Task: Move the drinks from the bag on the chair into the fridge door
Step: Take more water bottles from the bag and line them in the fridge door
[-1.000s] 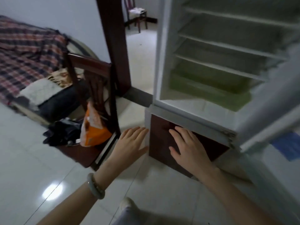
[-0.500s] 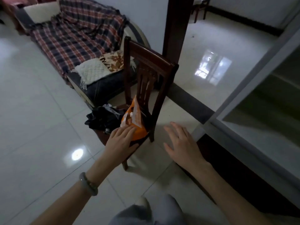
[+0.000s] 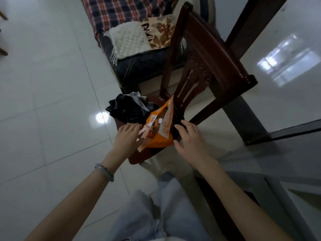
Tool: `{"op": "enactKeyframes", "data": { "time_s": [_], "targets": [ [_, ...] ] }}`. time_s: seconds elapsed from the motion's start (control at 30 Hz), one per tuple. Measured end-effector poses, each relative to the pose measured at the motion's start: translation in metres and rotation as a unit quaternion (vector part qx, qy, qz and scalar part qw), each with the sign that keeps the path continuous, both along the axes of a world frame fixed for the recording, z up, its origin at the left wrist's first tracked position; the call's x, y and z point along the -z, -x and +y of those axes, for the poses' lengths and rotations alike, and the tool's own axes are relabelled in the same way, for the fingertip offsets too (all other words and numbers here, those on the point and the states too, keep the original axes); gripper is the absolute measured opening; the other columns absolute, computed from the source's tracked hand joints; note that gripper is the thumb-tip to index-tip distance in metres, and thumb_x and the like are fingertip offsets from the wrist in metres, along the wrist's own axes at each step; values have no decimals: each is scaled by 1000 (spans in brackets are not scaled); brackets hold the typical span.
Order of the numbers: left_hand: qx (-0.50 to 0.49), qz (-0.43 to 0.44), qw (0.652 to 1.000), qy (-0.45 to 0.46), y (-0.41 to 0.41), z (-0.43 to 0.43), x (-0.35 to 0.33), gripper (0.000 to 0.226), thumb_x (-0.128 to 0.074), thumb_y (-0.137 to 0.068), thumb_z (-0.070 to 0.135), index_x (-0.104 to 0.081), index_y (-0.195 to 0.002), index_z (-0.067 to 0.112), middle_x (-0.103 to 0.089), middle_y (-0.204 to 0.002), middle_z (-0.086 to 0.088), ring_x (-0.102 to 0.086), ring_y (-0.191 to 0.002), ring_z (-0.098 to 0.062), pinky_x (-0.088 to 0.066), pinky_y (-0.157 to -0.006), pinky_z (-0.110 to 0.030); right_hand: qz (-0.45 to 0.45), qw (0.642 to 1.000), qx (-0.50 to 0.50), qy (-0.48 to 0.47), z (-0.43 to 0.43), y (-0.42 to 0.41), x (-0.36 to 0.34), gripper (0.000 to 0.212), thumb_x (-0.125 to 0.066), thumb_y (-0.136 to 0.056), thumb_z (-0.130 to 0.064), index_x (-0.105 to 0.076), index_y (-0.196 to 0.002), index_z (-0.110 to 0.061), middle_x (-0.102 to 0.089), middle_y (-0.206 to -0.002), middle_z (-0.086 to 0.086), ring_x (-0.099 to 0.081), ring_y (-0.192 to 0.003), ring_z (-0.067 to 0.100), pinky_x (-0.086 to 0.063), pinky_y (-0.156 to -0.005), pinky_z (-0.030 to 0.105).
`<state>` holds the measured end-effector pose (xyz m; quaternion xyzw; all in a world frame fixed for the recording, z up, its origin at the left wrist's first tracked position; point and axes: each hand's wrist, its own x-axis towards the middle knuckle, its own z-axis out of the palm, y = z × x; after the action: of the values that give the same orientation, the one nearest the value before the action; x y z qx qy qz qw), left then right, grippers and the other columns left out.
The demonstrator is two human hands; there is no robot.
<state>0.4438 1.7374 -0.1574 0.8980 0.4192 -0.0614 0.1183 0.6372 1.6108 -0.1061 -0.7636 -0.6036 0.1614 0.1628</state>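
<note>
I see the dark wooden chair (image 3: 206, 54) standing on the pale tiled floor (image 3: 43, 84), its seat carrying the orange bag (image 3: 161, 136) beside a crumpled black bag (image 3: 128, 110).

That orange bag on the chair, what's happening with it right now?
A person stands over the dark wooden chair, both bare hands at the orange plastic bag on its seat. The left hand touches the bag's opening; the right hand is spread open beside it. No drink is out yet. A crumpled black bag lies alongside.
</note>
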Motion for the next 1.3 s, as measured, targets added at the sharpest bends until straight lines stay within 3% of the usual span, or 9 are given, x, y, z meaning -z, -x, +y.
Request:
{"op": "enactKeyframes", "data": {
  "time_s": [0.17,0.43,0.53,0.63,0.77,0.83,0.93,1.1,1.3],
  "targets": [
    [-29,31,998,43,-24,34,43,53,-56,-87,43,-47,-130,14,-54,-133,-9,-45,-125,-29,-35,-104,-45,1,996,-82,34,56,-23,40,44,-67,-77,-9,-55,-119,-2,-52,-127,20,-46,-120,35,-42,-99,44],
    [18,101,990,92,-46,74,115,56,-50,-86,50,-43,-131,16,-58,-125,-6,-52,-115,-27,-34,-96,-37,5,982,-159,100,115,-17,137,34,-65,-72,-3,-62,-106,-5,-56,-122,19,-49,-118,35,-48,-92,48],
    [30,119,985,122,-52,77,138,58,-46,-87,54,-44,-126,11,-61,-118,-9,-55,-110,-29,-34,-95,-38,-11,975,-181,126,120,-13,167,38,-74,-69,-13,-64,-106,-8,-59,-121,18,-51,-118,36,-41,-98,49],
    [83,157,978,107,-61,80,152,62,-40,-88,57,-47,-123,6,-61,-118,-13,-55,-109,-31,-35,-94,-38,-75,949,-277,132,124,-21,192,41,-81,-61,-30,-69,-97,-11,-66,-111,16,-57,-112,34,-37,-101,52],
    [106,199,969,101,-62,90,165,34,-44,-93,33,-58,-110,7,-65,-108,-11,-57,-104,-31,-38,-90,-38,-143,921,-342,122,130,-36,214,18,-77,-64,-21,-71,-80,-16,-71,-89,7,-61,-104,31,-18,-109,52],
    [81,203,971,93,-58,96,167,18,-45,-91,17,-62,-95,11,-68,-97,-8,-60,-94,-28,-42,-80,-36,-146,919,-355,94,130,-43,218,8,-73,-67,-12,-69,-73,-16,-70,-77,5,-63,-93,30,-30,-107,55],
    [31,194,977,85,-49,105,166,19,-42,-89,11,-60,-83,12,-68,-84,-6,-63,-78,-29,-35,-63,-32,-137,922,-357,65,127,-60,214,11,-72,-66,-5,-68,-68,-15,-68,-69,3,-64,-79,28,-41,-99,54],
    [-21,124,991,32,-50,118,148,22,-44,-89,16,-62,-80,9,-66,-71,-10,-62,-69,-32,-37,-63,-35,-137,932,-335,23,117,-93,204,18,-71,-62,2,-69,-68,-14,-67,-67,3,-64,-71,25,-28,-105,43],
    [-59,53,997,14,-66,130,134,29,-46,-87,19,-47,-59,13,-46,-57,-4,-44,-58,-24,-30,-62,-33,-129,934,-325,74,94,-136,196,21,-75,-58,4,-70,-72,-11,-68,-71,5,-66,-69,23,-40,-101,47]
  ]
}}
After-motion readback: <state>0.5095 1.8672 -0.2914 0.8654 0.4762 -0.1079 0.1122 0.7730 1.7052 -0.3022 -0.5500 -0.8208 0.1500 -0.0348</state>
